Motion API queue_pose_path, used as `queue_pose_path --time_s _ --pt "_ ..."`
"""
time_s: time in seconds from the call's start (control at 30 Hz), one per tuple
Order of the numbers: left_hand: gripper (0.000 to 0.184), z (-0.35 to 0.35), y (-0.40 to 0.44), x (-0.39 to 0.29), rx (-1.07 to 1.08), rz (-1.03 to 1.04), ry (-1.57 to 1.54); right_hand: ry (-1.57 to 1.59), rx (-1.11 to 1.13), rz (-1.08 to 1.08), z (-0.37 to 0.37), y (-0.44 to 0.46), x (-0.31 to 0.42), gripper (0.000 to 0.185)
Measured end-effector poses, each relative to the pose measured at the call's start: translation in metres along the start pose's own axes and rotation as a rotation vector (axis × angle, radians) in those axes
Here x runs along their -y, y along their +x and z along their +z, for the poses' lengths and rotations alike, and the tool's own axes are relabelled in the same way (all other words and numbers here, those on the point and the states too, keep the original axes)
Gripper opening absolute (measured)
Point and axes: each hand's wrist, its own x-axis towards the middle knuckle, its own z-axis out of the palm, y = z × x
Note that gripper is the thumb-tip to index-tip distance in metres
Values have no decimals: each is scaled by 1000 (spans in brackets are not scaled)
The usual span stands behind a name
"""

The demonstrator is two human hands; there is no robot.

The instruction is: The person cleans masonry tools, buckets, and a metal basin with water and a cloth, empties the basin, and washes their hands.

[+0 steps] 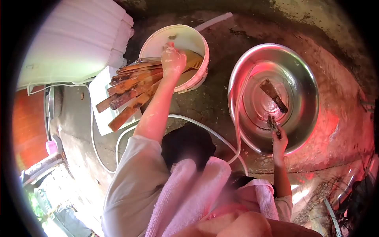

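My left hand (173,59) is a closed fist over the mouth of a white bucket (152,43); what it grips, if anything, I cannot make out. Yellowish liquid and a yellow toothed piece (194,63) show inside the bucket. Against its left side lies a fan of brown, stained flat strips (132,87). Over the near rim of a round metal basin (304,114), my right hand (279,142) pinches a dark, dirt-caked piece (272,123). A scraper-like tool (272,94) with a broad brown blade and dark handle lies in the basin.
A pale hose (189,117) loops across the wet floor, and a length of it runs into the basin. Under the strips sits a white box-like block (102,89). Behind it stands a large white ribbed object (79,39). A pale pipe (215,21) lies behind the bucket.
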Motion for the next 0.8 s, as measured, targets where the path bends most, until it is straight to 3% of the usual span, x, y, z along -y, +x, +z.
queue_pose_path --time_s 0.1,0.17,0.23,0.3,0.33,0.4,0.5,0.53,0.63,0.73,0.8 --pt "29 6 -9 -32 -189 299 -246 -48 -13 -5 -15 14 17 32" --pt "20 27 -29 -73 -62 417 -372 -150 -38 22 -33 24 20 32" --pt "17 65 -50 -106 280 606 -338 -12 -113 66 -51 35 30 31" --pt "20 134 -73 -129 765 682 -270 357 -285 117 -60 33 92 30" --pt "24 152 -85 -147 1030 710 -97 411 -333 168 -71 33 104 29" --pt "32 207 -113 -163 1210 930 297 555 -409 229 -85 30 119 29" --pt "41 290 -149 -164 1079 1277 579 656 -459 279 -99 18 98 29" --pt "46 322 -157 -157 1045 1312 533 656 -450 297 -97 10 95 29" --pt "50 364 -195 -158 881 1148 302 619 -481 361 -99 -9 83 29" --pt "40 361 -232 -138 748 1239 353 547 -495 361 -101 -14 71 29" --pt "37 353 -237 -128 816 1403 527 511 -463 334 -102 -16 62 29"
